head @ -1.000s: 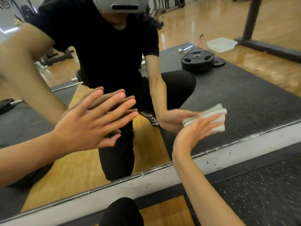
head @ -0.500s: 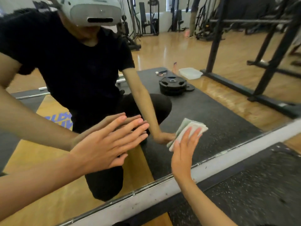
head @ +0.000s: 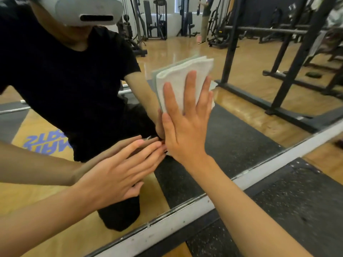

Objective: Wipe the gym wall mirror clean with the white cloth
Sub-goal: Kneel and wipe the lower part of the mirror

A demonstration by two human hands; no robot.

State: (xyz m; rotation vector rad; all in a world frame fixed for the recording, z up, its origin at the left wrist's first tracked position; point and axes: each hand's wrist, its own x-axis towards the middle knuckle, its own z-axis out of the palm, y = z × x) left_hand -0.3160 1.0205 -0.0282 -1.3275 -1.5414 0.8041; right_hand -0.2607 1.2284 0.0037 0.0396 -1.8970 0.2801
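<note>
Cloth (head: 185, 78), white, folded: pressed flat against mirror (head: 241, 117) under right hand (head: 185, 130), fingers straight. Left hand (head: 118, 175): fingers straight, fingertips on glass. Risk: unpinched cloth may slip; bare fingers smear.

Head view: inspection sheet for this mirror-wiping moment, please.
Surface: mirror, upright, white frame strip along its bottom edge.
Job's things: white cloth, folded, flat against the glass.
Clutter: nothing seen.
Grippers: right hand presses the cloth with straight fingers; left hand flat on the glass, fingertips by the right wrist.
Cables: nothing seen.
Surroundings: black rubber mat on the floor; black rack and gym machines in the reflection.
</note>
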